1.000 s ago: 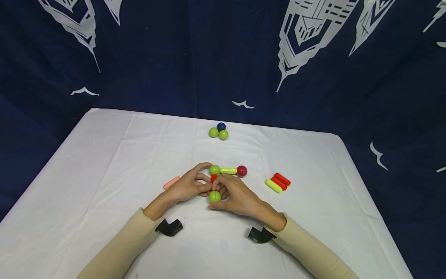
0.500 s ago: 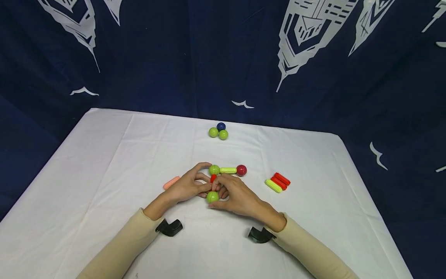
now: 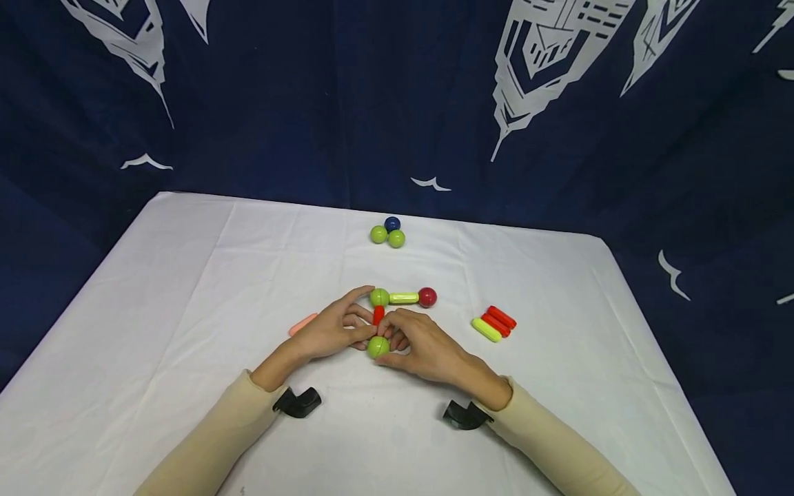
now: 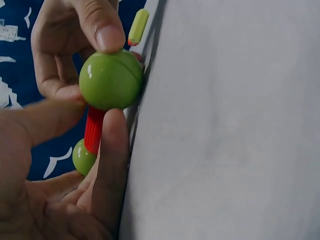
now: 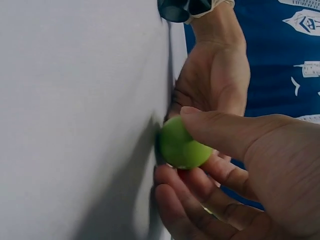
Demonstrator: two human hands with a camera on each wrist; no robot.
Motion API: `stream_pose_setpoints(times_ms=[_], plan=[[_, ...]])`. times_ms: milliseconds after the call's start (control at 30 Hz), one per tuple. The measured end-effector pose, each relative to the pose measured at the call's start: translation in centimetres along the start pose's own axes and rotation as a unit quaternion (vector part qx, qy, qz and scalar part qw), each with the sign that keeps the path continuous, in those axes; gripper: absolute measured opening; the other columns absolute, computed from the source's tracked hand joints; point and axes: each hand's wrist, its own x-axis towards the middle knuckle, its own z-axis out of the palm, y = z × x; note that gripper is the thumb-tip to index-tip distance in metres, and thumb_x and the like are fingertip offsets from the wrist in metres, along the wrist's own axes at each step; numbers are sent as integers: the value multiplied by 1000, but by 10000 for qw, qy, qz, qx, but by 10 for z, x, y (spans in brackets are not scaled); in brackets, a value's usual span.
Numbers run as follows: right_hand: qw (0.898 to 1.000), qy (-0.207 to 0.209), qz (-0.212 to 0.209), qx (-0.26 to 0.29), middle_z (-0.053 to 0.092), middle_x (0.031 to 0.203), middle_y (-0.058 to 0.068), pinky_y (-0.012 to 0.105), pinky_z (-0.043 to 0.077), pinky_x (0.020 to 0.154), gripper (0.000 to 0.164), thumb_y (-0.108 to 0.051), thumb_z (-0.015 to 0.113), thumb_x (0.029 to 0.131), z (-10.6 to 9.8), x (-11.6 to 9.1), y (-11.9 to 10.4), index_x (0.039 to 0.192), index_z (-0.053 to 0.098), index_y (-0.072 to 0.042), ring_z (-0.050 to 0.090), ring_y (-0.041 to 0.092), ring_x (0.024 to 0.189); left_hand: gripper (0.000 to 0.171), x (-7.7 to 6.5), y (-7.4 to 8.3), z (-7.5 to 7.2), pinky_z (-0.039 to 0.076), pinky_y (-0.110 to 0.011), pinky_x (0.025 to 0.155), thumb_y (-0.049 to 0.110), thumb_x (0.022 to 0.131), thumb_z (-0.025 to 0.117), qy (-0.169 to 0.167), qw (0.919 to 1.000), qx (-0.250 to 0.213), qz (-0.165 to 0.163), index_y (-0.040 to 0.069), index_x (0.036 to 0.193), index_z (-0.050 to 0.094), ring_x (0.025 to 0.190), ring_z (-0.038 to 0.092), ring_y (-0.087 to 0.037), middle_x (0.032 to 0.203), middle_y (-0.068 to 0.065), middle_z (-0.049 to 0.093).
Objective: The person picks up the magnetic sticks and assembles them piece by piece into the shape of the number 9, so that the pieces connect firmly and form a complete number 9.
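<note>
The yellow rod (image 3: 404,298) joined, the right grip (image 3: 426,346) pinches a green ball (image 3: 377,346), the left grip (image 3: 330,335) seemingly the red rod (image 3: 378,315); sticks (image 3: 496,322) at three o'clock lie loose.

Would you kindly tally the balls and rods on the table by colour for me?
Green balls: 4
Blue ball: 1
Red ball: 1
Red rods: 3
Yellow rods: 2
Pink rod: 1
Total: 12
</note>
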Motion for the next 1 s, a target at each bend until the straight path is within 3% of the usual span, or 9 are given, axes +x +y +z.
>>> stream_pose_setpoints(times_ms=[200, 333, 467, 800, 1000], plan=[[9999, -127, -50, -106, 66, 99, -1, 25, 56, 75, 31, -20, 82, 85, -6, -1, 1, 107, 62, -12, 66, 12, 82, 76, -3, -2, -7, 51, -34, 90, 10, 91, 73, -347, 9988, 286, 213, 22, 152, 29, 96, 68, -18, 122, -13, 61], [9997, -158, 159, -115, 68, 101, 0, 28, 57, 77, 32, -21, 82, 85, -19, -7, 6, 109, 64, -11, 65, 9, 82, 76, -2, -4, -7, 42, -42, 100, 18, 87, 80, -561, 9956, 574, 492, 19, 149, 36, 99, 66, -18, 122, -12, 59], [9988, 32, 454, -200, 69, 102, 2, 32, 57, 79, 31, -23, 81, 86, -40, -18, 16, 110, 66, -9, 64, 9, 83, 74, -2, -5, -6, 38, -46, 103, 17, 83, 83, -529, 9952, 619, 541, 15, 146, 43, 96, 65, -19, 118, -12, 58], [9915, 938, 791, -435, 71, 106, 9, 33, 58, 78, 24, -7, 75, 89, -97, -62, 72, 112, 69, -4, 66, 19, 90, 62, -1, -8, -6, 42, -41, 99, 9, 84, 80, -652, 9941, 596, 624, 9, 140, 53, 95, 65, -20, 115, -10, 60], [9871, 892, 1236, -490, 67, 114, 10, 30, 56, 82, 22, -4, 69, 92, -114, -79, 97, 114, 69, -7, 64, 25, 100, 60, 1, -10, -6, 37, -43, 105, 11, 84, 80, -629, 9932, 705, 678, 10, 138, 55, 91, 66, -19, 112, -8, 63]])
